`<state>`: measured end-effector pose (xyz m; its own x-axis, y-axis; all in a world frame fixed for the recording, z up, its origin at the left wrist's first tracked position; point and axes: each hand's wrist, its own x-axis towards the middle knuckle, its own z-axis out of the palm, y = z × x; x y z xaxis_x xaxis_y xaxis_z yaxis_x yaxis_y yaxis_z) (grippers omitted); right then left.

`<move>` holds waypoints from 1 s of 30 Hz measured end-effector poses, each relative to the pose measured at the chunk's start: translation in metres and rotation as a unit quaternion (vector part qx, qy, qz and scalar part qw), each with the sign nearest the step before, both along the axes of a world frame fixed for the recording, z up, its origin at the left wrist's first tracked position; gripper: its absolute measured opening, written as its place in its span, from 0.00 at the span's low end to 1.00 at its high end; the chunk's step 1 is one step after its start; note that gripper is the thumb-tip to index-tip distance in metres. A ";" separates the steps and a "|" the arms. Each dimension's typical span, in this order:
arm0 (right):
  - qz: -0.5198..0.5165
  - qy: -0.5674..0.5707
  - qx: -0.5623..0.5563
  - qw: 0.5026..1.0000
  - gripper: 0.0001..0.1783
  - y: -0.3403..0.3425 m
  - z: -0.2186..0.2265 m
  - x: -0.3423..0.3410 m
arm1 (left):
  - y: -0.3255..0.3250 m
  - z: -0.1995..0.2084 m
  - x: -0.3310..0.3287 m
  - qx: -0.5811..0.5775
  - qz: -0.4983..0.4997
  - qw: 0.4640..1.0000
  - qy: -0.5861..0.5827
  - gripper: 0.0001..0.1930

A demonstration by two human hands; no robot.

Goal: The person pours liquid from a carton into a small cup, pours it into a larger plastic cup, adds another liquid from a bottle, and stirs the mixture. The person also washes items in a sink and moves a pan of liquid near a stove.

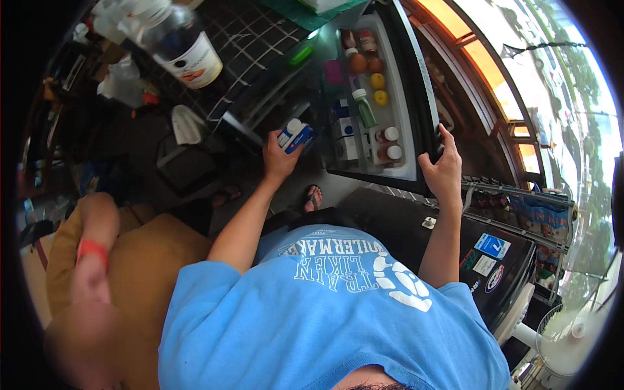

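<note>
My left hand is closed around a small blue and white carton with a white round cap, in front of the open refrigerator. With thumb and fingers, my right hand grips the outer edge of the open refrigerator door. The door's inner racks hold a green bottle with a white cap, brown eggs, yellow round fruits, and white-capped jars. Blue and white cartons stand on its left side. The refrigerator's dark interior is hard to make out.
A large clear bottle stands on a black grid-patterned top at upper left. Another person in a brown shirt is close on my left. A black stickered surface lies at right, near a white fan.
</note>
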<state>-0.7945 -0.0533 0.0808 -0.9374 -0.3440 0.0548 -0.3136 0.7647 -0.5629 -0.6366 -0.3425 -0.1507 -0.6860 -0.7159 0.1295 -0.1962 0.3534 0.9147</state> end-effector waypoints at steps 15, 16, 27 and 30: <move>0.104 0.088 -0.047 0.990 0.37 0.097 0.001 -0.137 | 0.063 0.012 -0.150 -0.015 -0.029 0.991 0.127 0.29; 0.096 0.071 -0.040 0.992 0.37 0.101 0.002 -0.140 | 0.068 0.008 -0.157 -0.019 -0.043 0.992 0.117 0.29; 0.105 0.064 -0.047 0.991 0.36 0.104 -0.002 -0.147 | 0.076 -0.064 -0.239 -0.087 -0.165 0.976 0.110 0.31; 0.100 0.062 -0.024 0.993 0.37 0.105 -0.009 -0.144 | 0.076 -0.059 -0.230 -0.007 -0.194 0.980 0.052 0.28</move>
